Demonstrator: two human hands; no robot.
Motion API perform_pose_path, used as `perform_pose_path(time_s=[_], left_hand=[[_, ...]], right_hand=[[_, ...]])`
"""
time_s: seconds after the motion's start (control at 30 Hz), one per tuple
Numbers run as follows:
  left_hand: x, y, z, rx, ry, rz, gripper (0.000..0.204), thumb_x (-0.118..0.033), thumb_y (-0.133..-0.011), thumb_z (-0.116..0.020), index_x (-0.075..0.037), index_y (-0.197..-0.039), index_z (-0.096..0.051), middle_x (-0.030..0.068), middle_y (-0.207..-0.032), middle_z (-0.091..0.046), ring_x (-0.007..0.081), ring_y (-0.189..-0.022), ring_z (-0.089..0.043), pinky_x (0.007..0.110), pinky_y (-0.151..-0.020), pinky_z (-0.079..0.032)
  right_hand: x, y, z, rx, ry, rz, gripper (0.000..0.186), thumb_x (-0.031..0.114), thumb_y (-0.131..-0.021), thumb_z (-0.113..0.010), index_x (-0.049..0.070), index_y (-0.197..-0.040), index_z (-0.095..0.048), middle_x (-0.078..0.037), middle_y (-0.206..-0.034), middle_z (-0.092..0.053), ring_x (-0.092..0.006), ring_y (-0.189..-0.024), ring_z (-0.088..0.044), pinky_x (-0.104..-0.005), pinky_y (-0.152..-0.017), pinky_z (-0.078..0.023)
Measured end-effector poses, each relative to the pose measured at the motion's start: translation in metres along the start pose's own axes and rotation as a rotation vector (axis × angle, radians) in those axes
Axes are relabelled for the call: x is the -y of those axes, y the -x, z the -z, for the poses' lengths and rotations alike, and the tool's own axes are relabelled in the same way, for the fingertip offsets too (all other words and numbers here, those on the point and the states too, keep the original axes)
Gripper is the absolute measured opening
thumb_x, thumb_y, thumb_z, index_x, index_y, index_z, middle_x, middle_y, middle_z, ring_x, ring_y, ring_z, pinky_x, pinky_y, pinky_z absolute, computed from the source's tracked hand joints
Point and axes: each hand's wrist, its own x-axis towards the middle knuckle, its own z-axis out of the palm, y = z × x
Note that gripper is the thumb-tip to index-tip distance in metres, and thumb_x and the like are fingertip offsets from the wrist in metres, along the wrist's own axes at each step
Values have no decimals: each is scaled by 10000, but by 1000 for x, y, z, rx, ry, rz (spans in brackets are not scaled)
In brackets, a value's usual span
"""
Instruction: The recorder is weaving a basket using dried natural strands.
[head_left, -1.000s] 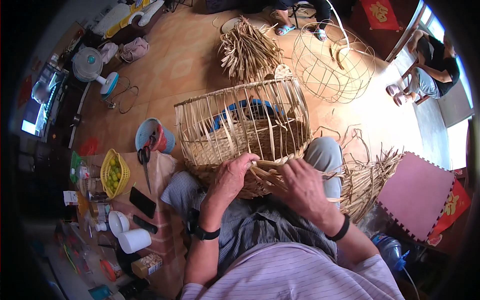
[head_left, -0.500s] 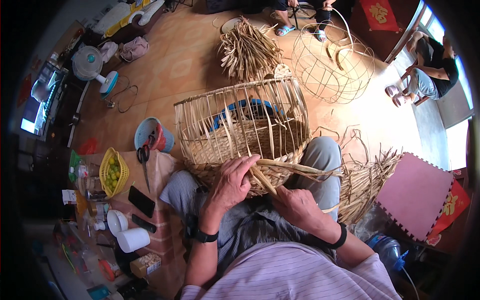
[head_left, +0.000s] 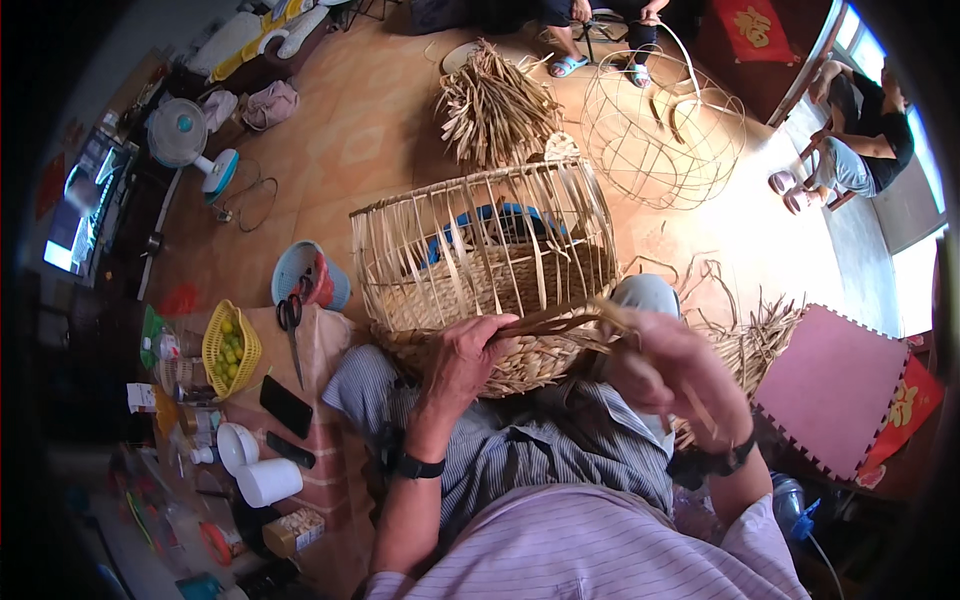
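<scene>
A partly woven straw basket point(head_left: 480, 280) rests against my knees, tightly plaited on the side near me and with bare upright strips farther out. My left hand point(head_left: 465, 360) is closed at its near edge, thumb and fingers pinching straw strands point(head_left: 560, 322) against the weave. Off to the right, my right hand point(head_left: 670, 375) is raised and smeared by motion, its fingers curled around the strands' other end. Through the open strips shows a blue curved rim point(head_left: 440, 240). What lies under my left fingers is hidden.
Straw bundles lie beyond the basket point(head_left: 495, 110) and by my right knee point(head_left: 750, 345). A wire frame point(head_left: 660, 140) stands farther off, near two seated people. At left, a low table holds scissors point(head_left: 292, 325), a yellow fruit basket point(head_left: 230, 350), a phone point(head_left: 286, 406) and cups.
My right hand has moved up and to the right, drawing the strands outward from the basket's near edge. My left hand stays at almost the same spot, still pinching.
</scene>
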Motion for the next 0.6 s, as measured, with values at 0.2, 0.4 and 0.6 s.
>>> perform_pose_path(time_s=[0.2,0.4,0.6], left_hand=[[3,-2,-5,-26,-88,33,203,-200,-948,-700,-58,-1091,-682,158,-848,-701,331,-793,-698,429,-703,-542],[-1,-5,-4,2,-38,80,248,-205,-984,-654,16,-1096,-662,223,-886,-691,401,-846,-688,463,-750,-527],[-1,-1,-7,-30,-133,46,231,-207,-997,-621,-20,-1124,-666,194,-896,-701,375,-844,-688,463,-785,-527]], right_hand=[[49,32,15,297,-429,901,226,210,-1076,-473,107,-1247,-580,-18,-933,-552,-124,-805,-536,-297,-700,-475],[-29,-1,28,-64,617,-29,290,105,-1031,-591,-13,-1294,-555,-155,-1003,-709,-198,-787,-722,-310,-657,-585],[-73,-60,7,-314,834,141,383,231,-1016,-659,-38,-1273,-566,-135,-955,-713,-145,-675,-697,-251,-514,-532]])
